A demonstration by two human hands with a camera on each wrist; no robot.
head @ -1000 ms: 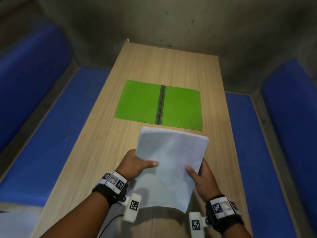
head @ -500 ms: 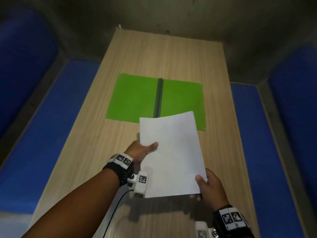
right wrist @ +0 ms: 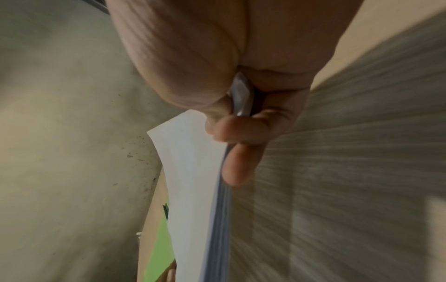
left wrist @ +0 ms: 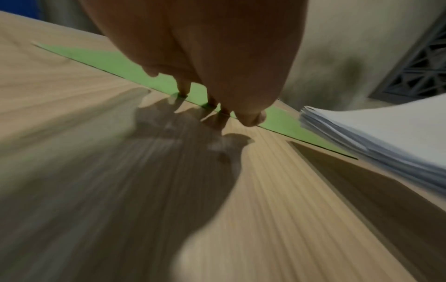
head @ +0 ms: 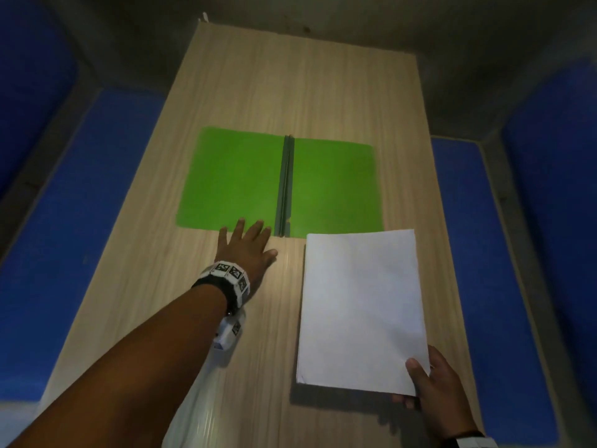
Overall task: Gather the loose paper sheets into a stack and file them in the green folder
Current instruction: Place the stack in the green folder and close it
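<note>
the left hand (head: pixel 247 250) lay flat and spread, fingers straight, its fingertips (left wrist: pixel 183 93) touching the near edge of the green folder (head: pixel 232 179) on the left cover, just left of the dark spine (head: pixel 284 185) — it held nothing. the folder lay open and flat on the wooden table (head: pixel 290 76), both covers bare. to the right, the paper stack (head: pixel 360 312) was held above the table near its right side, its far edge just overlapping the near edge of the right cover. the right hand (head: pixel 433 386) pinched the stack's near right corner, thumb on top and fingers curled underneath; the right wrist view showed the sheets squeezed tight between them.

to do this step well, the left hand probably needed to press down and pin the folder so it would not slide — then the stack could go forward onto the right cover, its left edge squared against the spine. held by one corner, the sheets looked apt to fan or droop, as the left wrist view hinted, so a low, level approach seemed wise.
</note>
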